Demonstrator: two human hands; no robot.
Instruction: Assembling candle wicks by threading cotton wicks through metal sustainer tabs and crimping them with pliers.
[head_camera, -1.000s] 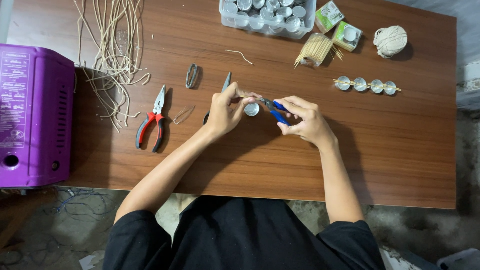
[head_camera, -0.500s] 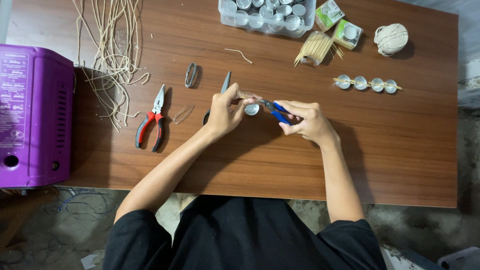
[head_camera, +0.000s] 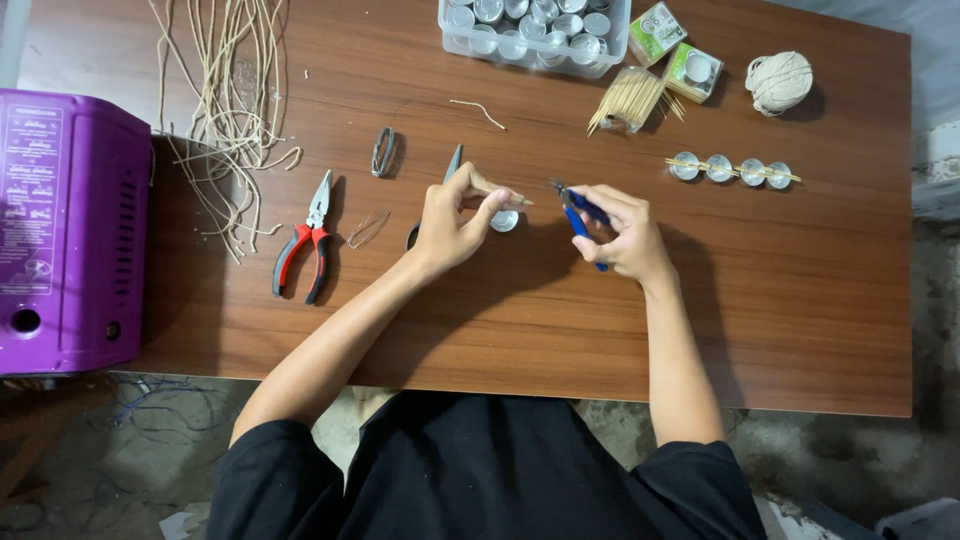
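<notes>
My left hand (head_camera: 455, 222) pinches a thin wooden stick (head_camera: 505, 196) over a small round metal cup (head_camera: 504, 221) that rests on the brown table (head_camera: 780, 300). My right hand (head_camera: 618, 236) grips blue-handled pliers (head_camera: 582, 214), their jaws pointing up and left, a short gap away from the stick's tip. A pair of scissors (head_camera: 448, 172) lies partly hidden under my left hand.
Red-handled pliers (head_camera: 303, 245) lie to the left, next to a loose bundle of tan cords (head_camera: 225, 110) and a purple machine (head_camera: 65, 230). At the back stand a clear box of metal cups (head_camera: 540, 30), a stick bundle (head_camera: 632, 100), a twine ball (head_camera: 780, 80) and a skewer through several cups (head_camera: 733, 170).
The right hand has drawn the blue pliers away from the stick and turned them more upright. The left hand still holds the stick over the cup.
</notes>
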